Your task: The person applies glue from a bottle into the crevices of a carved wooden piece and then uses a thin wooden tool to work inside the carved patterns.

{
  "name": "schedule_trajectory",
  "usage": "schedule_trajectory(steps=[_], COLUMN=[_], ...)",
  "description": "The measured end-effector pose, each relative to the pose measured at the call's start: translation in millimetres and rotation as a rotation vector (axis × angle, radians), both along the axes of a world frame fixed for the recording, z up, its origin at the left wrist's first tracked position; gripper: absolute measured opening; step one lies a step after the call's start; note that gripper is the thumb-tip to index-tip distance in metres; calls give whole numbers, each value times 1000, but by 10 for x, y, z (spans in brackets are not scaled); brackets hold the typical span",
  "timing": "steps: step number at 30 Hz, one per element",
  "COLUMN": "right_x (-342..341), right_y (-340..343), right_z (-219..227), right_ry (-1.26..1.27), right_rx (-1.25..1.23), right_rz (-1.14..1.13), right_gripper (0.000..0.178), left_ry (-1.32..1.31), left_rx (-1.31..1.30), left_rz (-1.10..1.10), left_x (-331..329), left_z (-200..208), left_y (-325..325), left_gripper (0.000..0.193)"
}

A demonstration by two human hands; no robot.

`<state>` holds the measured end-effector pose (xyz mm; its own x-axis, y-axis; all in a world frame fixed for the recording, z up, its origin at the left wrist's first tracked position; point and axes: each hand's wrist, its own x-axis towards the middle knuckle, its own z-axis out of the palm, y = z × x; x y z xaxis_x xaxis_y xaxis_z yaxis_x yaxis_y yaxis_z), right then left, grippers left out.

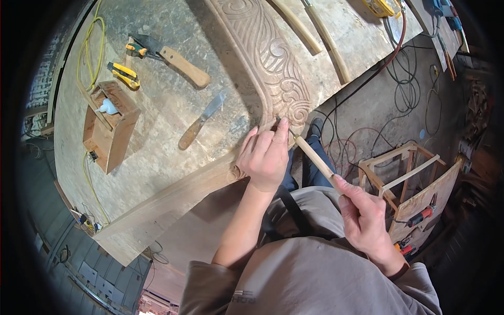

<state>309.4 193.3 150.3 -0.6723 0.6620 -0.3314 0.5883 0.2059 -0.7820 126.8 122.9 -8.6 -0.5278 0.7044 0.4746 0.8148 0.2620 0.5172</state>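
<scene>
A carving chisel (314, 156) with a long pale wooden handle lies slanted, its metal end against the carved wooden piece (273, 52). The handle's rear end sits in my right hand (363, 212), which is closed around it. My left hand (265, 157) is bent over the corner of the wood, fingers together at the chisel's blade; they partly hide the tip. Scrolls and flowing grooves cover the wooden piece above my hands. From that corner a plain wooden rail (173, 194) runs to the lower left along the bench edge.
On the workbench (157, 115) lie a putty knife (202, 121), a wide wooden-handled blade (184, 65), a yellow utility knife (124, 75) and a wooden box (118, 142). Two more long-handled tools (328, 42) rest at the far right. Cables (404, 89) and a wooden frame stand (401, 173) occupy the floor.
</scene>
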Motion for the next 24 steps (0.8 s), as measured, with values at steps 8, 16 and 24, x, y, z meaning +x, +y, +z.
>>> schedule_trajectory(steps=[8, 16, 24], right_x=[-115, 357, 69], right_y=[231, -309, -70], right_z=[183, -618, -229], right_ry=[-102, 345, 55], right_rx=[-88, -1095, 84], right_rz=[64, -764, -6], right_gripper=[42, 41, 41], left_ry=[-28, 12, -11], left_rx=[2, -8, 14], left_rz=[14, -10, 10], left_x=[5, -15, -27], left_z=[28, -6, -41], left_y=[21, 41, 2], left_gripper=[28, 32, 33])
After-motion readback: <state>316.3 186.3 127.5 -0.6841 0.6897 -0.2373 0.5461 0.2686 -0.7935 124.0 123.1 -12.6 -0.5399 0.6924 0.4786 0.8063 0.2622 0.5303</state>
